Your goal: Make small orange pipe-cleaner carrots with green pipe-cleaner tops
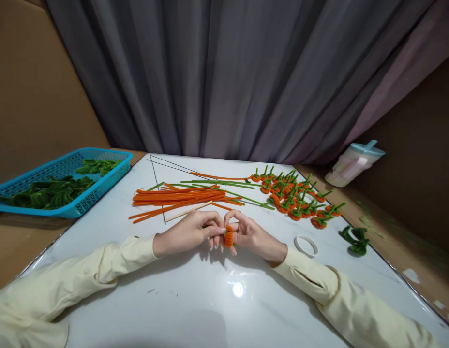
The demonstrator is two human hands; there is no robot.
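At the center of the frame, a small coiled orange chenille piece [229,238] is held between both hands, its long axis running roughly up and down the frame. The left hand [191,230] pinches its left edge with thumb and finger; the right hand [259,238] closes on it from the right, neither clearly nearer. Beyond, left of center, lie a wooden stick [188,211] and loose orange chenille stems [181,196]; the gray curtain [224,77] hangs behind.
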